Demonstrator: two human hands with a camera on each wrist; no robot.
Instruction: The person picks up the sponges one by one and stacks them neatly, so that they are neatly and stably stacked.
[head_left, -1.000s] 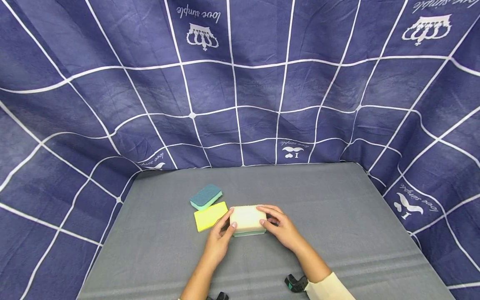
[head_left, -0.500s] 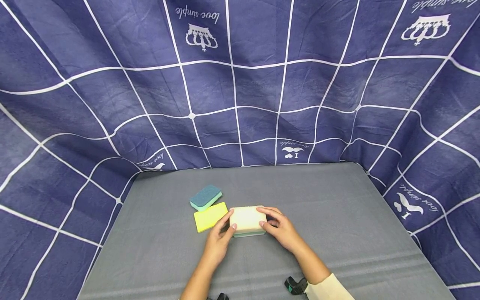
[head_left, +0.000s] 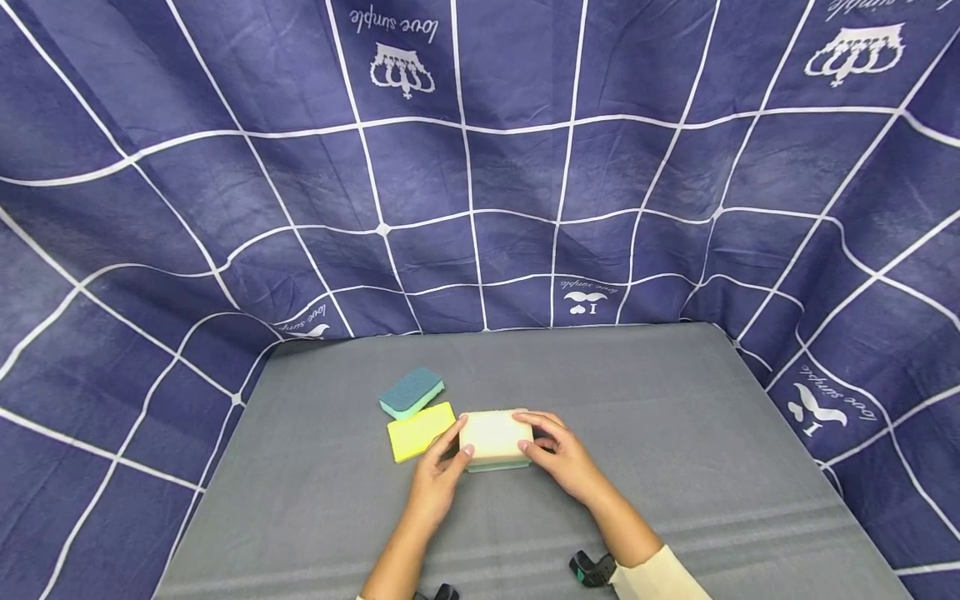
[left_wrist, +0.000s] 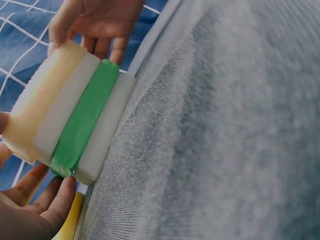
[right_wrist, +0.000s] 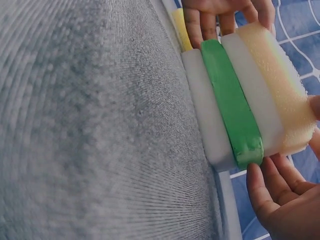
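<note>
A stack of sponges stands on the grey cloth, with a cream sponge point(head_left: 495, 435) on top. Below it, in the left wrist view, come a white block point(left_wrist: 65, 110), a thin green layer point(left_wrist: 85, 122) and another white block point(left_wrist: 107, 132) at the bottom. My left hand point(head_left: 437, 479) grips the left end of the stack, thumb and index finger at the cream sponge and lower fingertips by the green layer. The opposite end is held by my right hand point(head_left: 566, 458), its fingers spread down the side in the right wrist view point(right_wrist: 295, 200). The layers look roughly aligned.
Left of the stack lies a flat yellow sponge point(head_left: 422, 433), close to my left fingers. Behind it is a green sponge with a dark teal top point(head_left: 412, 392). A blue curtain point(head_left: 517, 167) with white lines hangs around the grey table point(head_left: 637, 383).
</note>
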